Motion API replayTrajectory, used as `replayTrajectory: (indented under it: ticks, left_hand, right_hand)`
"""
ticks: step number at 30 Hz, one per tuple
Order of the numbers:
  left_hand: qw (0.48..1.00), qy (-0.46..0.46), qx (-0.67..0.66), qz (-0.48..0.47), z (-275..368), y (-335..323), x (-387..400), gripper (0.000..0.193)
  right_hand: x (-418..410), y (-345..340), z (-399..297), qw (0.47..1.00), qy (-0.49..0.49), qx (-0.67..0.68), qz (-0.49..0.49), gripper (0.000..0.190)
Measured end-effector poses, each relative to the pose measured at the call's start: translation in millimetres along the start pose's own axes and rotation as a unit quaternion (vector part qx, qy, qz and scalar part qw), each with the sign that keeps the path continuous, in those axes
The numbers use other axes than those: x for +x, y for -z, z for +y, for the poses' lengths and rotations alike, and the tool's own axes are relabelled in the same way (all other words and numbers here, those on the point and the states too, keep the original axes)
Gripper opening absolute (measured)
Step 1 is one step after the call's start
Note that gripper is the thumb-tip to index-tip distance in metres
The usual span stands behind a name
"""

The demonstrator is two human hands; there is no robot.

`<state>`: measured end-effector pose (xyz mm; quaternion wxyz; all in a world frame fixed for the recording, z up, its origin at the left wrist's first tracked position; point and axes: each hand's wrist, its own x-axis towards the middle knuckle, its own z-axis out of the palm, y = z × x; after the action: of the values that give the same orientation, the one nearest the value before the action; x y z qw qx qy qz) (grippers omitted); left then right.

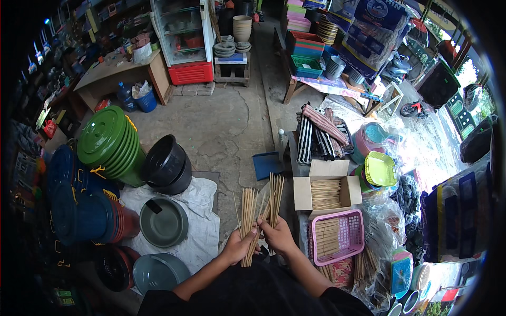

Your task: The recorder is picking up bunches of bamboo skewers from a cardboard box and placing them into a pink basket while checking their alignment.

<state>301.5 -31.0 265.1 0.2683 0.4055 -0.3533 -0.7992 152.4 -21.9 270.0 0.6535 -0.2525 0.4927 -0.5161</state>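
Thin wooden sticks [248, 205] stand in a bundle in my left hand [238, 245], whose fingers are closed around their lower part. A second bunch of wooden sticks [275, 197] is in my right hand [279, 236], a little to the right. Both hands are close together in front of my body, and their fingertips nearly meet at a few slanting sticks between the bunches. To the right, an open cardboard box [302, 193] holds many similar sticks. Nearer me, a pink plastic basket [359, 252] holds more sticks in rows.
Left of my hands, grey basins [164, 222] sit on a white sheet [205, 237] beside black tubs [166, 164] and stacked green lidded buckets [103, 136]. A blue dustpan [267, 166] lies ahead on the concrete floor [213, 118]. Plastic-wrapped goods [385, 225] lie right of the basket.
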Motion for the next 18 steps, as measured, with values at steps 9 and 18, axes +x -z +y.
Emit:
replayTrajectory:
  ticks: [9,18]
  left_hand:
    - [0.999,-0.024,0.002,0.024,0.3,-2.0,-2.3,0.027]
    - [0.997,-0.046,0.021,0.05,0.4,-3.7,-6.4,0.026]
  right_hand:
    - [-4.5,0.6,-2.4,0.999,0.004,-0.041,0.008,0.023]
    - [-12.8,-8.4,-13.8,0.998,-0.05,-0.017,0.015,0.023]
